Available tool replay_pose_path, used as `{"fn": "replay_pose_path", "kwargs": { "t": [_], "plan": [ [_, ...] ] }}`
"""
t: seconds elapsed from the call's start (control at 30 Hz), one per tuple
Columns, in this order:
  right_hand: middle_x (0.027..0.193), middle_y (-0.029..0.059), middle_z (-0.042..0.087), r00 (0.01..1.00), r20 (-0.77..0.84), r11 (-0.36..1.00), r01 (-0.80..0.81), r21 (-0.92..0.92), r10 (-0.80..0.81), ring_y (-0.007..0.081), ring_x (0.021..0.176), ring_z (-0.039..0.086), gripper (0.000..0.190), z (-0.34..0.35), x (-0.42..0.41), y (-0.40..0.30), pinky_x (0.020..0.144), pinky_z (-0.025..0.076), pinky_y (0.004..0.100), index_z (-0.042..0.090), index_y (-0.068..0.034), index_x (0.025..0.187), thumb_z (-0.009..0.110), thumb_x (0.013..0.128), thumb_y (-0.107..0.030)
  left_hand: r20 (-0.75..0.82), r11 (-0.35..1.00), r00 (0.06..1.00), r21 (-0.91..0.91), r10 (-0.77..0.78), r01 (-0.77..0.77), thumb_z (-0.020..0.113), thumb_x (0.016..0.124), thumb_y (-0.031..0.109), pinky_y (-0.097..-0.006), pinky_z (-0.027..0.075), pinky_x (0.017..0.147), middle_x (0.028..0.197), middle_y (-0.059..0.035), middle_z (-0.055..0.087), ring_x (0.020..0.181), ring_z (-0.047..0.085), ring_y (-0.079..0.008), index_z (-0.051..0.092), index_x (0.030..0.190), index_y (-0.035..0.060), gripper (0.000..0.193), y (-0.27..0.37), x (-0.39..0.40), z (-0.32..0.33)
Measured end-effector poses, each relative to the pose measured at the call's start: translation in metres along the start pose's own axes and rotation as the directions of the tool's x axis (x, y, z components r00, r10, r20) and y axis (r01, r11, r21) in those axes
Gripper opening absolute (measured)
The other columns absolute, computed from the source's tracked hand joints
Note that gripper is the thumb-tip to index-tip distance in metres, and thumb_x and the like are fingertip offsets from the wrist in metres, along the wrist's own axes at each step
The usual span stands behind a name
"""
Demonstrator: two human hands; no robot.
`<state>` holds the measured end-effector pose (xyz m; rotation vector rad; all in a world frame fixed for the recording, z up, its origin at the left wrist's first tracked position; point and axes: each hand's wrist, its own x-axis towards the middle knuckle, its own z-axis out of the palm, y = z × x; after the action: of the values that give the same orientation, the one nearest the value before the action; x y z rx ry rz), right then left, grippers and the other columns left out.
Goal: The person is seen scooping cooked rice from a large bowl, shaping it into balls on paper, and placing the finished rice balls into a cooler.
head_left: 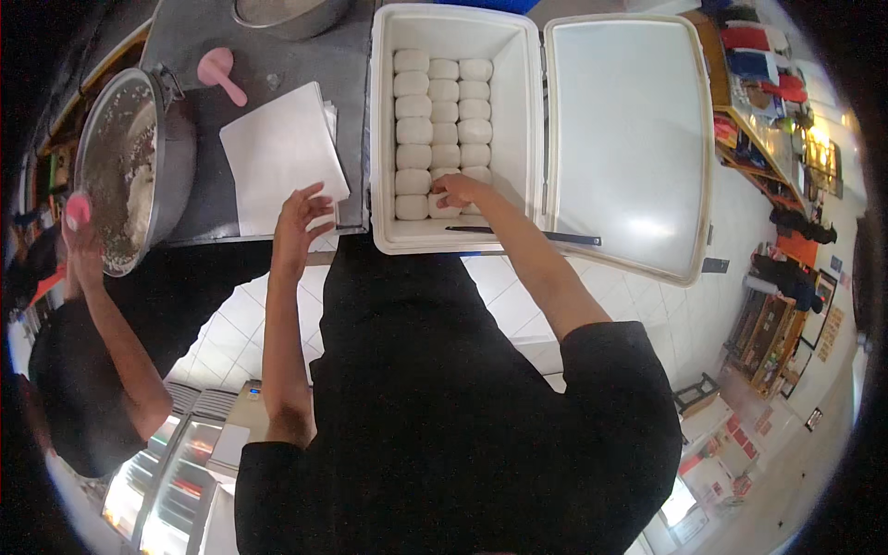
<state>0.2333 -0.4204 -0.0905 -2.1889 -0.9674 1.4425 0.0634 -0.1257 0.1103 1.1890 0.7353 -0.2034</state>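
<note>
My right hand point(461, 189) reaches into a white cooler box point(517, 125), its curled fingers on a rounded white bundle point(444, 209) in the near row. Whether they grip it or only rest on it, I cannot tell. Similar white bundles point(413, 132) sit in three columns along the box's left side; what they are made of is unclear. My left hand point(302, 215) is raised, fingers apart and holding nothing, at the near right corner of a stack of white paper sheets point(284, 152). The stack lies on a dark metal table point(201, 139).
The box's lid point(624, 139) lies open to the right. A dark strap point(555, 236) crosses the box's near rim. Left are a pink scoop point(218, 69) and a large metal pot point(177, 159) with white grains inside. A co-worker's hand point(83, 257) holds something pink beside the pot.
</note>
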Motion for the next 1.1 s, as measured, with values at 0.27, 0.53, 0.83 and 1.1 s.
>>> {"fn": "replay_pose_path", "kwargs": {
  "t": [0.27, 0.53, 0.83, 1.1],
  "plan": [
    [0.098, 0.0128, 0.069, 0.848, -0.528, 0.966, -0.104, -0.237, -0.038, 0.0274, 0.094, 0.065, 0.026, -0.052, -0.013, -0.051, 0.081, 0.051, 0.0395, 0.068, -0.008, 0.105, 0.069, 0.083, -0.022, -0.277, 0.986, 0.961, 0.157, -0.014, 0.060, 0.040, 0.100, 0.039, -0.0328, 0.048, 0.087, 0.110, -0.0101, 0.065, 0.098, 0.062, -0.0195, 0.058, 0.127, 0.0078, 0.045, -0.091, -0.021, -0.079],
    [0.092, 0.0127, 0.070, 0.402, -0.836, 0.910, 0.334, -0.246, -0.374, 0.0299, 0.081, 0.067, 0.020, -0.151, 0.112, -0.228, 0.075, 0.053, 0.0378, 0.068, -0.005, 0.102, 0.066, 0.085, -0.014, -0.357, 0.956, 0.929, 0.292, 0.095, 0.015, 0.047, 0.100, 0.040, -0.0326, 0.049, 0.080, 0.099, -0.0123, 0.067, 0.089, 0.063, -0.0185, 0.061, 0.115, -0.0036, 0.048, -0.089, -0.037, -0.097],
    [0.108, 0.0148, 0.065, 0.799, -0.157, 0.475, 0.176, -0.862, -0.580, 0.0395, 0.101, 0.062, 0.019, -0.173, 0.253, -0.269, 0.088, 0.051, 0.0443, 0.069, -0.003, 0.096, 0.054, 0.086, -0.009, -0.415, 0.979, 0.904, 0.204, 0.100, -0.014, 0.051, 0.100, 0.032, -0.0302, 0.048, 0.082, 0.097, -0.0100, 0.067, 0.089, 0.063, -0.0170, 0.060, 0.115, -0.0024, 0.039, -0.087, -0.054, -0.117],
    [0.087, 0.0135, 0.067, 0.708, -0.481, 0.848, 0.352, -0.396, -0.518, 0.0338, 0.091, 0.064, 0.019, -0.123, 0.126, -0.263, 0.084, 0.052, 0.0427, 0.072, -0.006, 0.086, 0.054, 0.081, -0.002, -0.394, 0.979, 0.917, 0.204, 0.056, 0.028, 0.051, 0.099, 0.031, -0.0323, 0.049, 0.084, 0.095, -0.0128, 0.067, 0.091, 0.064, -0.0200, 0.060, 0.116, -0.0029, 0.039, -0.084, -0.031, -0.120]
  ]
}}
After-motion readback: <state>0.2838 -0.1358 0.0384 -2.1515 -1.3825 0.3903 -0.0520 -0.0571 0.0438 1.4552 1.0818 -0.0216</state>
